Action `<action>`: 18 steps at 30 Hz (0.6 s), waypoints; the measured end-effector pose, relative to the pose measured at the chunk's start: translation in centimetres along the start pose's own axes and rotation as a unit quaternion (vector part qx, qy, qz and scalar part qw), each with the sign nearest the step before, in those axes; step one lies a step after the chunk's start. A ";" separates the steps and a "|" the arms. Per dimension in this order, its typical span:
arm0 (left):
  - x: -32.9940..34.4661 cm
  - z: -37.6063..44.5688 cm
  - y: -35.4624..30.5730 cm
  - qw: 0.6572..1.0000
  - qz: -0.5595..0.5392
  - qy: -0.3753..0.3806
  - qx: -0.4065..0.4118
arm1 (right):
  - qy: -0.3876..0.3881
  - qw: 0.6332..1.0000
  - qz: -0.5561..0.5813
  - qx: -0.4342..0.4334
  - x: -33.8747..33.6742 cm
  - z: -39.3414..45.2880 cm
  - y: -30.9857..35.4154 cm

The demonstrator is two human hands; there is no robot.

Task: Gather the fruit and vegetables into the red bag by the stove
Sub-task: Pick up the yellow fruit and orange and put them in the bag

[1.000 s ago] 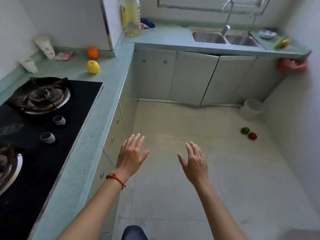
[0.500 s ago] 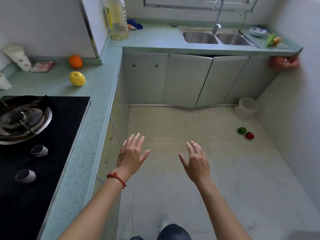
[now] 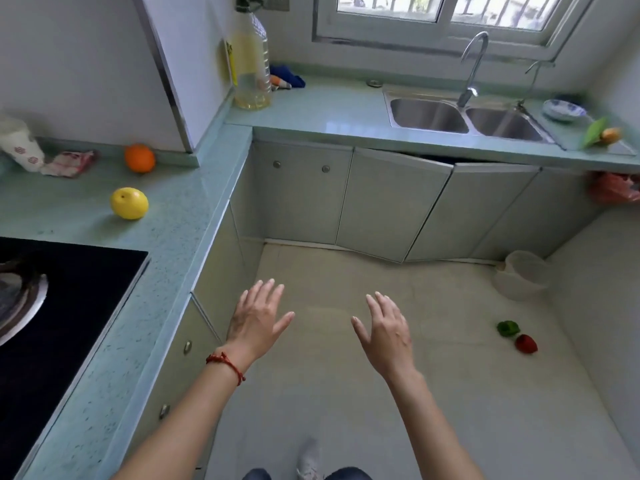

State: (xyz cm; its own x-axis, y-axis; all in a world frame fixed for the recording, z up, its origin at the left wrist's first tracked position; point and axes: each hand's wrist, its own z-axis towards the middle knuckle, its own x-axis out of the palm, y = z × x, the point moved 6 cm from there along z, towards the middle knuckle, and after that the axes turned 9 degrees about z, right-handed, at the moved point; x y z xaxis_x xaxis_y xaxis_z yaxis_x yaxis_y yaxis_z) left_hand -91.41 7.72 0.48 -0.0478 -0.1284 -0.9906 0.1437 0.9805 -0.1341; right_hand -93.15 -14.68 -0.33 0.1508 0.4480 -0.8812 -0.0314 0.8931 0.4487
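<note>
An orange (image 3: 140, 158) and a yellow lemon-like fruit (image 3: 129, 203) lie on the green counter left of me, past the stove (image 3: 52, 306). On the floor at the right sit a green pepper (image 3: 508, 328) and a red pepper (image 3: 525, 343), side by side. More produce, green and orange (image 3: 601, 135), lies on the counter right of the sink. A red bag (image 3: 614, 187) hangs under that counter's right end. My left hand (image 3: 258, 318) and my right hand (image 3: 386, 332) hover over the floor, fingers spread, holding nothing.
A large oil bottle (image 3: 251, 60) stands in the counter corner with a blue cloth (image 3: 287, 77) beside it. A double sink (image 3: 464, 117) and a bowl (image 3: 562, 109) are at the back right. A white bucket (image 3: 523, 280) stands on the floor by the cabinets.
The view has moved forward into the kitchen and the stove has slid out to the left. Both hands stay spread and empty in front of me.
</note>
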 end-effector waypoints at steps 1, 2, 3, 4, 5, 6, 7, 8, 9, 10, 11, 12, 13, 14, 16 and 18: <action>-0.3 1.5 -0.2 1.000 0.000 -0.003 -0.002 | -0.002 1.000 -0.004 -0.007 -0.4 1.7 -0.3; -0.6 2.9 -0.5 1.000 -0.001 -0.006 -0.005 | -0.001 1.000 -0.005 -0.008 -0.6 3.4 -0.7; -1.0 4.1 -0.6 1.000 0.000 -0.010 -0.010 | 0.000 1.000 -0.003 -0.008 -0.6 4.9 -1.2; -1.3 5.3 -0.7 1.000 -0.001 -0.014 -0.015 | 0.001 1.000 0.000 -0.008 -0.6 6.2 -1.5; -1.5 6.5 -0.8 1.000 -0.002 -0.020 -0.014 | 0.004 1.000 0.002 -0.008 -0.6 7.3 -1.7; -1.6 7.7 -0.8 1.000 -0.003 -0.023 -0.014 | 0.005 1.000 0.001 -0.009 -0.4 8.4 -1.9; -1.6 8.9 -0.9 1.000 -0.004 -0.023 -0.015 | 0.007 1.000 0.002 -0.010 -0.3 9.6 -2.0; -1.6 10.3 -0.8 1.000 -0.005 -0.018 -0.016 | 0.012 1.000 0.007 -0.008 -0.2 10.8 -2.2; -1.7 11.6 -0.7 1.000 -0.006 -0.016 -0.017 | 0.018 1.000 0.014 -0.004 0.0 12.1 -2.3; -1.7 13.1 -0.6 1.000 -0.005 -0.014 -0.018 | 0.024 1.000 0.019 -0.001 0.3 13.4 -2.4; -1.7 14.4 -0.5 1.000 -0.004 -0.013 -0.019 | 0.026 0.999 0.020 -0.001 0.6 14.6 -2.5; -1.7 15.8 -0.4 1.000 -0.004 -0.013 -0.019 | 0.027 0.999 0.020 -0.001 0.8 16.0 -2.6; -1.6 17.4 -0.2 1.000 -0.003 -0.012 -0.019 | 0.029 0.999 0.020 0.000 1.1 17.4 -2.7; -1.4 18.9 -0.1 1.000 0.001 -0.008 -0.018 | 0.033 0.999 0.023 0.003 1.4 19.0 -2.8; -1.2 22.2 0.5 1.000 0.006 -0.001 -0.019 | 0.041 0.999 0.020 0.005 2.1 22.2 -2.9; -1.2 25.7 1.3 1.000 0.004 0.001 -0.023 | 0.047 0.999 0.014 0.004 2.8 25.8 -2.9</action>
State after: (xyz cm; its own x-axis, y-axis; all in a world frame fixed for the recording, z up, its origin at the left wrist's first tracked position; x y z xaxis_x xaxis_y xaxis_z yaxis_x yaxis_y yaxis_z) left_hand -65.71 5.32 0.77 -0.0484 -0.1199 -0.9916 0.0989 0.9873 -0.1242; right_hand -67.14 -17.02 -0.26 0.0559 0.4743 -0.8786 -0.0259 0.8804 0.4736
